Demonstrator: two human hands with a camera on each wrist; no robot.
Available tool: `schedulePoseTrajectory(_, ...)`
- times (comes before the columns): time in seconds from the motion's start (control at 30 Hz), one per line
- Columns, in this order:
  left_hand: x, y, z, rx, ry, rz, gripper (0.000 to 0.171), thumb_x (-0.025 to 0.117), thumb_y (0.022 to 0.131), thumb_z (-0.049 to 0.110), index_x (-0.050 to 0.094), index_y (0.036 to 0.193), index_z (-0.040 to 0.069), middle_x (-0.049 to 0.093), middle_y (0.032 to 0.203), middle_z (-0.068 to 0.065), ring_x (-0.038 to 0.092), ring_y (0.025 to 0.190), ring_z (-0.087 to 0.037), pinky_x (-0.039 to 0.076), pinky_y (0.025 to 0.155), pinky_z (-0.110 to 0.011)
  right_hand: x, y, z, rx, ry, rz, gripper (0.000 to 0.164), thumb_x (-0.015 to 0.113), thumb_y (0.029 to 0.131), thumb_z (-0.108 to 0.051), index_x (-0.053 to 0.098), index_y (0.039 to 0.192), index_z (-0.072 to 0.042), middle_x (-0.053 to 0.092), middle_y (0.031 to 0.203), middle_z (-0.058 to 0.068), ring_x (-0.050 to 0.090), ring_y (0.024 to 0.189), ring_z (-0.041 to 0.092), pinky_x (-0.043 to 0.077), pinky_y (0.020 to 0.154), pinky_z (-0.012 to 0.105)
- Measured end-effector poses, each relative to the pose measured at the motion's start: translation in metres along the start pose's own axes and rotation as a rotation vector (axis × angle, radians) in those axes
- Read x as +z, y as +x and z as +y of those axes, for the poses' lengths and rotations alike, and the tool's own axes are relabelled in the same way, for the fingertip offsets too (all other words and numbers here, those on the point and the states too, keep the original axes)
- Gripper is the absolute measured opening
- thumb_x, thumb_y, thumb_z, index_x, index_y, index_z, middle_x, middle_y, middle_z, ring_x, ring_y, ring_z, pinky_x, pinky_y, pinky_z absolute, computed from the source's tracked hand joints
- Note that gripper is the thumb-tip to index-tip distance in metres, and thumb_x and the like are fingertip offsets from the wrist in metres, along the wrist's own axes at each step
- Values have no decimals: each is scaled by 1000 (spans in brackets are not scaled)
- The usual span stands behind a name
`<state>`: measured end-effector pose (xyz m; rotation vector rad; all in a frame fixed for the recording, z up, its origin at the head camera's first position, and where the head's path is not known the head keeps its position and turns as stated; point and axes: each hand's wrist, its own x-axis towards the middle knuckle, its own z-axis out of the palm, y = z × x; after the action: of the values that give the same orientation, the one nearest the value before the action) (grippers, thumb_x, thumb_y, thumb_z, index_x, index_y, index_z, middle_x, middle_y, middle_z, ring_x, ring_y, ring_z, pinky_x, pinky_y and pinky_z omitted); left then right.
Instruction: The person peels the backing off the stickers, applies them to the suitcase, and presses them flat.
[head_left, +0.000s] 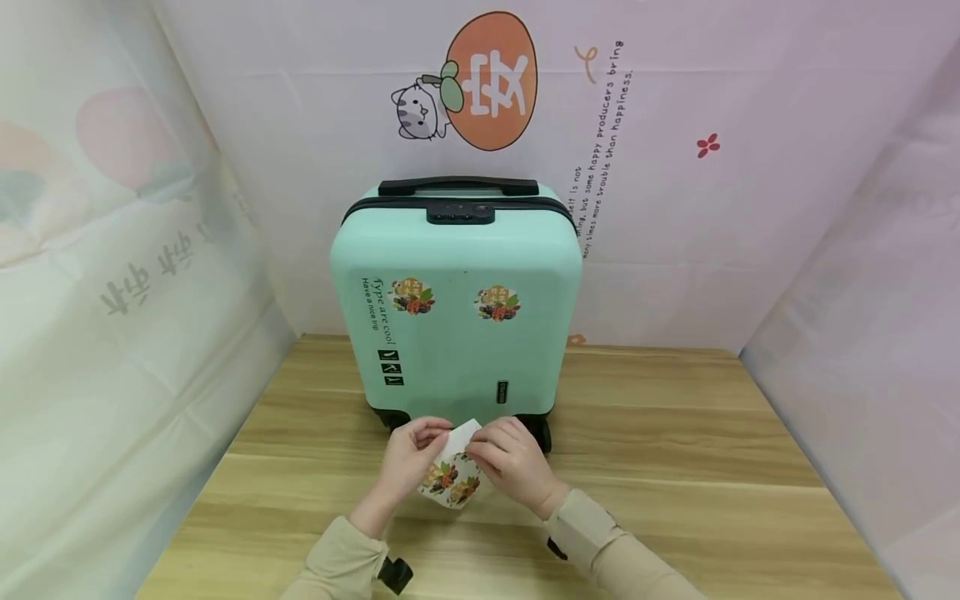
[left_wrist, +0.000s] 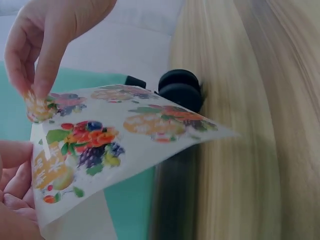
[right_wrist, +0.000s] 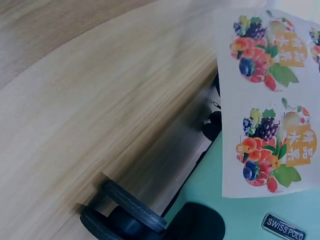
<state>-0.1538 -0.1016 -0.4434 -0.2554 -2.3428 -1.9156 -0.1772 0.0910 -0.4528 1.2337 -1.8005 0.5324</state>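
My left hand [head_left: 411, 457] pinches the edge of a white sticker sheet [head_left: 454, 482] printed with several fruit designs. In the left wrist view, my right hand [left_wrist: 55, 42] pinches a fruit sticker [left_wrist: 37, 109] at the corner of that sheet, thumb and fingers together. Whether the sticker is wholly off its backing I cannot tell. Just behind both hands stands a mint-green suitcase [head_left: 457, 358], upright. Two matching fruit stickers, a left one [head_left: 412, 297] and a right one [head_left: 497, 303], are on its upper front. Neither hand shows in the right wrist view.
The suitcase has a black top handle [head_left: 459, 187], a combination lock [head_left: 461, 213] and black wheels [head_left: 537, 433]. It stands on a wood-grain table [head_left: 675, 467]. Printed cloth [head_left: 675, 208] hangs behind and on both sides. Black lettering and small pictograms mark the suitcase's left front.
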Motion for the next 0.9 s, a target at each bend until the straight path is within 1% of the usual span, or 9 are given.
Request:
schedulePoseTrajectory(0.17, -5, 1, -9, -36, 38, -38, 19, 61, 87, -5, 65, 106, -6, 70, 90, -19, 65, 77, -12, 51, 67, -19, -2, -2, -2, -32, 28, -32, 26, 47, 99, -18, 70, 87, -13, 65, 88, -1, 60, 80, 13, 48, 72, 25)
schedulePoseTrajectory(0.3, -9, 1, -17, -51, 123, -99, 23, 61, 86, -6, 65, 109, -6, 69, 90, -16, 64, 80, -16, 51, 70, -19, -6, -4, -2, -39, 40, -56, 27, 46, 99, -17, 69, 88, -12, 66, 88, -1, 60, 79, 12, 49, 72, 24)
schedulePoseTrajectory(0.37, -10, 0, -21, -55, 165, -117, 23, 61, 85, -7, 65, 108, -7, 69, 90, -15, 64, 82, -17, 52, 71, -20, -8, -4, -2, -36, 47, -64, 24, 49, 99, -16, 69, 88, -12, 66, 88, -1, 61, 78, 11, 49, 72, 24)
schedulePoseTrajectory(0.47, -11, -2, -27, -67, 203, -116, 22, 62, 84, -8, 66, 105, -7, 68, 89, -14, 63, 81, -18, 53, 71, -22, -11, -4, -1, -11, 79, -72, 17, 55, 96, -16, 70, 88, -12, 67, 88, -1, 61, 77, 11, 49, 70, 23)
schedulePoseTrajectory(0.57, -13, -2, -36, -103, 212, -102, 22, 61, 84, -10, 65, 105, -8, 67, 88, -14, 63, 80, -18, 53, 69, -22, -14, -3, 0, 36, 98, -63, 18, 55, 95, -16, 71, 86, -11, 67, 87, 0, 61, 75, 11, 49, 68, 23)
schedulePoseTrajectory(0.67, -16, -2, -46, -147, 215, -111, 24, 60, 83, -10, 64, 107, -8, 67, 88, -12, 62, 79, -17, 52, 67, -21, -17, -1, 1, 160, 148, -56, 17, 57, 94, -13, 71, 86, -8, 67, 87, 1, 61, 76, 12, 50, 70, 22)
schedulePoseTrajectory(0.73, -17, -2, -52, -171, 200, -126, 26, 60, 83, -10, 62, 109, -9, 67, 88, -12, 62, 78, -17, 53, 66, -23, -19, 2, 1, 289, 222, -45, 8, 63, 89, -6, 70, 85, -7, 67, 87, 2, 62, 76, 13, 52, 70, 20)
schedulePoseTrajectory(0.8, -18, -3, -58, -189, 184, -145, 29, 60, 83, -9, 60, 112, -10, 67, 89, -14, 63, 78, -18, 54, 65, -25, -25, 11, -3, 470, 333, -52, 6, 68, 83, 1, 69, 86, -4, 67, 87, 6, 62, 76, 16, 54, 69, 21)
schedulePoseTrajectory(0.9, -18, -3, -65, -209, 178, -154, 32, 61, 82, -8, 59, 114, -10, 68, 91, -17, 64, 77, -21, 55, 63, -28, -38, 30, -11, 770, 480, -85, 14, 70, 78, 8, 67, 89, 2, 66, 88, 12, 63, 77, 21, 56, 69, 27)
